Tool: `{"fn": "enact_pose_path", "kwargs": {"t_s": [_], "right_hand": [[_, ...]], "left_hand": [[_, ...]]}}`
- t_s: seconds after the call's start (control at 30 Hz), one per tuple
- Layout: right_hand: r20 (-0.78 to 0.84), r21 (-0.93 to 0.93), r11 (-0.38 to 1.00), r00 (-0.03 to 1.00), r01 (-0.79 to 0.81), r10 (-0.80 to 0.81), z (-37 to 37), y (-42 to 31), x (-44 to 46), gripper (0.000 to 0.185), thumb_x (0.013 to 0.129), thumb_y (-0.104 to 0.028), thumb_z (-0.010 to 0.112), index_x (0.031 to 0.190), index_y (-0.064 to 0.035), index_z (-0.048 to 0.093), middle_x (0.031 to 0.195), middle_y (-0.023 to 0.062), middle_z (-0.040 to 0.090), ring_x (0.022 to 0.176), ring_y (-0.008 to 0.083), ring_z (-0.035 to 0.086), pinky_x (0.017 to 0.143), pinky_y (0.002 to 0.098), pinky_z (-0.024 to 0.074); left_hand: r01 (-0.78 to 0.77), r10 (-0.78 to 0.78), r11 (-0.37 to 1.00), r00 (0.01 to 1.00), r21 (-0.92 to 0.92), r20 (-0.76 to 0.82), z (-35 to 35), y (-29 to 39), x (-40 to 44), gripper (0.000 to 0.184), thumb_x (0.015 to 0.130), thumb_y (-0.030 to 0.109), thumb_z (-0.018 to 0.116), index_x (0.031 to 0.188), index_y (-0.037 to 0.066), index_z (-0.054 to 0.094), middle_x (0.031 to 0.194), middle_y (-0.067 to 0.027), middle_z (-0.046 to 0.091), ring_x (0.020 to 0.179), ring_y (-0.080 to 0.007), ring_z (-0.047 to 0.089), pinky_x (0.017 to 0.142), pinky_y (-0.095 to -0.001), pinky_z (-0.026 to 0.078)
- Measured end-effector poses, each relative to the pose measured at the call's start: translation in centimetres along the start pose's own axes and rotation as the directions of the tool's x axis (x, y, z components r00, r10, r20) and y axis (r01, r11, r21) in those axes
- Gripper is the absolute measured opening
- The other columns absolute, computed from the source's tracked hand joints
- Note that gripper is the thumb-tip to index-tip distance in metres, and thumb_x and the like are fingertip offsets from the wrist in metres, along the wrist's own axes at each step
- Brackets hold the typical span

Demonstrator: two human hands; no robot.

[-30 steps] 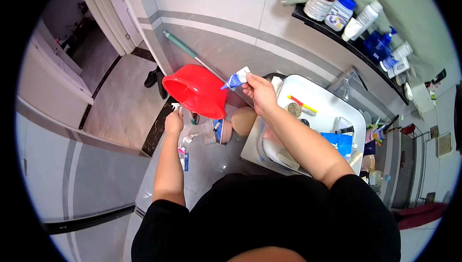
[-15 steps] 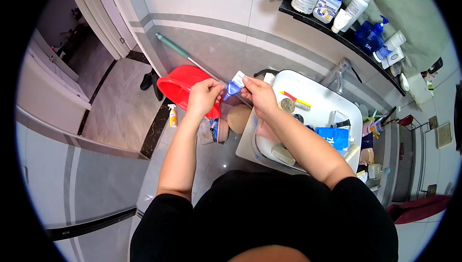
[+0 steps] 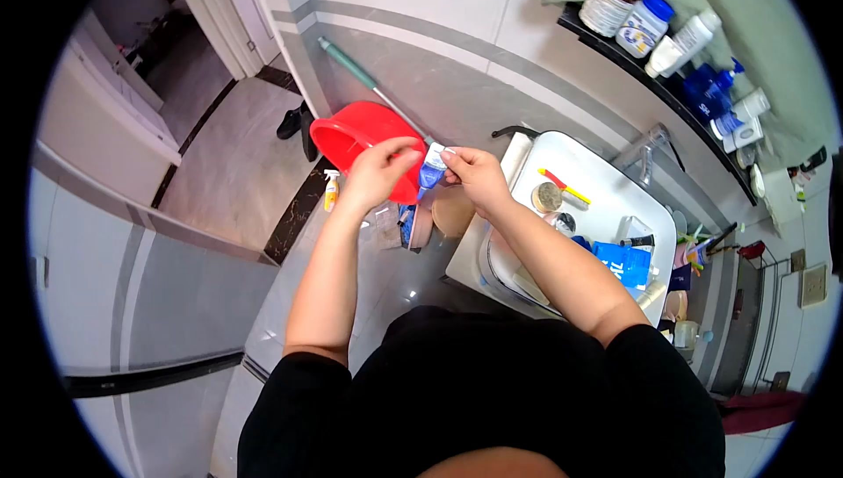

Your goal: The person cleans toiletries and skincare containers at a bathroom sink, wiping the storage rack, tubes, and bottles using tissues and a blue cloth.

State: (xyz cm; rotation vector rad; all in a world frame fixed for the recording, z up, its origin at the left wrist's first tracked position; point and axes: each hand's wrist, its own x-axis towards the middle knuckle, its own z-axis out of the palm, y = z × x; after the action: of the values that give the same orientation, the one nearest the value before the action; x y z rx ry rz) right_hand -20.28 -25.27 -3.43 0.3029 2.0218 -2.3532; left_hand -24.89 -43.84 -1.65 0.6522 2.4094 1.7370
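Grip, right hand [image 3: 479, 181]: closed in a narrow pinch, thumb against fingers, on the white end of a blue-and-white squeeze tube [image 3: 431, 171]. From my remote position I see the tube between my two hands, in front of the red plastic basin [image 3: 373, 116], its blue tapered end directed downward. I cannot tell whether that end is capped.

Grip, left hand [image 3: 376, 175]: fingers bent, thumb and forefinger close together just beside the tube. I cannot tell whether they touch it or hold anything small.

Risks, in my judgement: the right pinch covers only one end, so a knock from the left fingers could swivel the tube or push it free, dropping it into the basin or onto the tiled floor [image 3: 378, 289]. If the tip is uncapped, squeezing too hard could expel contents downward. A leftward sweep of my left hand could tip the trigger spray bottle [image 3: 331, 193] standing nearby.

Pose: both forearms reach forward and converge. The left wrist bends inward, back of the hand uppermost; the right forearm slants across the near side of the white washbasin [image 3: 562, 149].
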Motion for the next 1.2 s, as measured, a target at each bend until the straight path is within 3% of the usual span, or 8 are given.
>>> {"fn": "enact_pose_path", "kwargs": {"t_s": [0.23,0.47,0.57,0.6,0.73,0.87,0.93,1.2], "right_hand": [[0.121,-0.012,0.982,0.975,0.186,-0.184,4.1,0.8,1.1,0.012,0.084,-0.009,0.065,0.090,0.0011,0.068,0.079,0.0065,0.065,0.065,0.0084,0.059,0.060,0.0231,0.0492],[0.255,-0.440,0.895,0.966,0.076,0.044,6.4,4.8,2.4,0.020,0.085,-0.019,0.064,0.089,0.0003,0.069,0.074,0.0116,0.067,0.066,0.0150,0.064,0.063,0.0285,0.0528],[0.412,-0.908,0.234,0.836,0.347,0.362,8.7,7.4,2.8,0.041,0.088,-0.040,0.056,0.091,-0.0017,0.070,0.093,0.0153,0.068,0.091,0.0250,0.065,0.084,0.0438,0.0493],[0.342,-0.935,0.211,0.886,0.286,0.313,9.7,4.2,-0.6,0.056,0.086,-0.054,0.049,0.101,-0.0034,0.068,0.113,0.0134,0.063,0.120,0.0324,0.048,0.102,0.0580,0.0300],[0.624,-0.781,0.020,0.778,0.624,0.079,9.0,5.0,1.4,0.057,0.080,-0.045,0.063,0.122,-0.0057,0.056,0.127,0.0130,0.054,0.130,0.0330,0.037,0.104,0.0623,0.0214],[0.501,-0.561,0.611,0.817,0.559,-0.286,9.2,2.9,0.6,0.055,0.083,-0.033,0.066,0.126,-0.0047,0.048,0.117,0.0170,0.057,0.119,0.0287,0.048,0.098,0.0473,0.0357],[0.501,0.074,0.990,0.854,0.120,-0.141,10.1,0.8,-0.3,0.041,0.090,-0.021,0.060,0.125,-0.0044,0.046,0.106,0.0104,0.059,0.099,0.0176,0.059,0.080,0.0276,0.0477],[0.047,-0.231,0.964,0.991,0.133,-0.126,-0.9,-0.4,-6.0,0.013,0.091,-0.013,0.052,0.096,-0.0005,0.054,0.073,0.0054,0.060,0.071,0.0144,0.061,0.062,0.0292,0.0484]], "left_hand": [[0.080,-0.107,0.975,0.987,-0.209,-0.121,-2.5,-0.7,-1.1,0.006,0.083,0.003,0.065,0.087,0.000,0.063,0.074,-0.0025,0.064,0.067,-0.0062,0.057,0.063,-0.0219,0.047],[0.034,-0.160,0.952,0.902,-0.304,-0.402,-8.3,-1.3,-3.1,0.007,0.085,0.004,0.064,0.089,-0.001,0.063,0.076,-0.0008,0.063,0.068,-0.0055,0.056,0.063,-0.0208,0.045],[0.014,-0.186,0.944,0.848,-0.331,-0.496,-11.0,-0.5,-4.1,0.009,0.087,0.009,0.063,0.092,0.001,0.063,0.075,0.0024,0.060,0.064,-0.0042,0.050,0.060,-0.0195,0.040],[0.016,-0.212,0.927,0.847,-0.375,-0.488,-11.6,-0.8,-4.3,0.010,0.087,0.010,0.063,0.092,0.001,0.064,0.076,0.0025,0.060,0.064,-0.0040,0.050,0.060,-0.0193,0.040],[0.024,-0.285,0.867,0.843,-0.497,-0.457,-11.9,0.0,-5.1,0.009,0.087,0.012,0.063,0.090,0.004,0.063,0.077,0.0017,0.060,0.067,-0.0057,0.049,0.064,-0.0214,0.039],[-0.020,-0.205,0.882,0.884,-0.471,-0.421,-10.5,-0.9,-5.2,0.009,0.085,0.007,0.063,0.093,0.001,0.063,0.082,-0.0010,0.062,0.076,-0.0090,0.056,0.072,-0.0228,0.045],[-0.091,-0.114,0.872,0.918,-0.481,-0.381,-7.6,-0.5,-4.6,0.008,0.085,0.003,0.062,0.092,-0.001,0.062,0.094,-0.0038,0.061,0.086,-0.0120,0.057,0.078,-0.0237,0.045],[0.143,-0.063,0.876,0.981,-0.460,0.185,6.2,2.1,-1.0,0.021,0.091,0.009,0.056,0.111,0.002,0.062,0.092,-0.0032,0.065,0.078,-0.0100,0.060,0.063,-0.0224,0.049]]}}
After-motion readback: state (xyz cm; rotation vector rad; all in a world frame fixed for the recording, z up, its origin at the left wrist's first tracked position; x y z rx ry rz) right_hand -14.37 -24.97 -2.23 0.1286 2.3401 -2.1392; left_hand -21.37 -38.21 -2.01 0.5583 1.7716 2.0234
